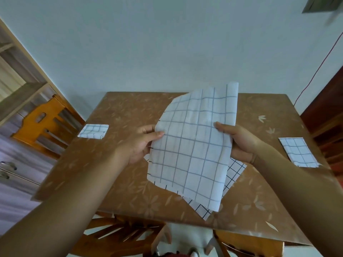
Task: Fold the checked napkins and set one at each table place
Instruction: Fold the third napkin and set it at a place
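Both left hand [141,143] and right hand [239,143] pinch the lifted napkin [193,145], mostly hiding the lower napkin [235,168].

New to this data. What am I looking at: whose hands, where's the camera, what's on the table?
No robot here: a person wears one wide-angle camera on the head, looking down at their own arms. The left hand and right hand each pinch a side of an unfolded checked napkin, held above a brown flowered table. Beneath it a flat napkin with darker lines lies on the table. A left folded napkin and a right folded napkin sit at the table's edges.
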